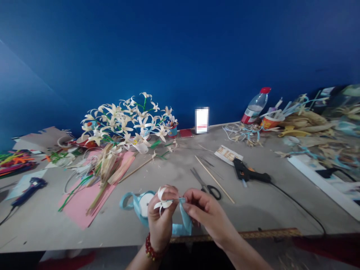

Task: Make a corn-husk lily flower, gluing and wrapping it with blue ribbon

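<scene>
Near the table's front edge, my left hand (pixel 159 223) is closed around a small white craft flower (pixel 162 202) with curled petals. A thin stem runs from the flower towards my right hand (pixel 207 212). With closed fingertips, that hand pinches a light blue ribbon (pixel 185 219) at the stem. The ribbon hangs below the fingers and bends left along the table edge. A white-centred ribbon spool (pixel 144 204) lies just left of my left hand, partly hidden by it. Black-handled scissors (pixel 207 186) lie beyond my right hand, blades apart.
A bunch of white flowers (pixel 120 123) stands at the back left. Dried husks (pixel 104 168) lie on pink paper (pixel 74 210). One glue gun (pixel 250 172) with a trailing cord lies right, another glue gun (pixel 29 191) left. A stick (pixel 215 180), bottle (pixel 255 107) and phone-like bright screen (pixel 201 120) are farther back.
</scene>
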The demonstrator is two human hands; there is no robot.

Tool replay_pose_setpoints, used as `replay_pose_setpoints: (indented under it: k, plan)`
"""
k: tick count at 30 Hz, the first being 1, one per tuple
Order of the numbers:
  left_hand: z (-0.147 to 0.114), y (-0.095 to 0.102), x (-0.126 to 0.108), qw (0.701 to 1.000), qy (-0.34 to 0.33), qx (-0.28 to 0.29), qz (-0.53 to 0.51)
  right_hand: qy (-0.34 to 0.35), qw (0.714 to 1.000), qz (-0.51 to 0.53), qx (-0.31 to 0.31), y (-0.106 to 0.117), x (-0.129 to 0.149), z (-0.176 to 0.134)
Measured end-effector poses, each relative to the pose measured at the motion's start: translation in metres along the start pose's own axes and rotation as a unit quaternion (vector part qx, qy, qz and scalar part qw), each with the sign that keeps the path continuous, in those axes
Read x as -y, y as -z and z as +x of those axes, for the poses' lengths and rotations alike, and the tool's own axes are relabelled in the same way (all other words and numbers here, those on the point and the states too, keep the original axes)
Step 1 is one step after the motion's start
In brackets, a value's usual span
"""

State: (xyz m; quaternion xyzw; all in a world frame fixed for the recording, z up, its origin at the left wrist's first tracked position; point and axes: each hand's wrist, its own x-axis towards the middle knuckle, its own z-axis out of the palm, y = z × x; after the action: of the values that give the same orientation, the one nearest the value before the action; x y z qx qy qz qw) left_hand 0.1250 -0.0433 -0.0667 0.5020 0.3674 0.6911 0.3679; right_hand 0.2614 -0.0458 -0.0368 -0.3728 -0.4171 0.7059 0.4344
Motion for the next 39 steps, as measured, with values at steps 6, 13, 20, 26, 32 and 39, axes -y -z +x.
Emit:
replay_pose_setpoints:
  k: [6,13,20,26,32,39]
  plan:
    - [-0.003,0.005,0.006,1.000,0.026,0.014,-0.007,-0.011,1.000,-0.002,-0.027,-0.001,0.000,-0.005]
    - [-0.002,0.005,0.013,0.998,0.049,0.019,0.034,0.075,0.988,-0.115,-0.065,0.000,0.004,-0.009]
    - [0.006,0.007,0.012,0.996,0.083,-0.007,0.032,0.100,0.974,-0.201,-0.033,-0.001,-0.027,-0.020]
    - [0.015,0.016,0.019,0.994,0.105,-0.017,0.024,0.175,0.821,-0.541,-0.050,0.077,-0.010,-0.039]
    - [0.012,0.018,0.032,0.992,0.124,-0.007,0.009,0.099,0.635,-0.722,-0.258,0.216,0.043,-0.039]
    - [0.011,0.012,0.030,0.990,0.136,-0.021,-0.011,0.046,0.644,-0.751,-0.139,0.256,0.041,-0.017]
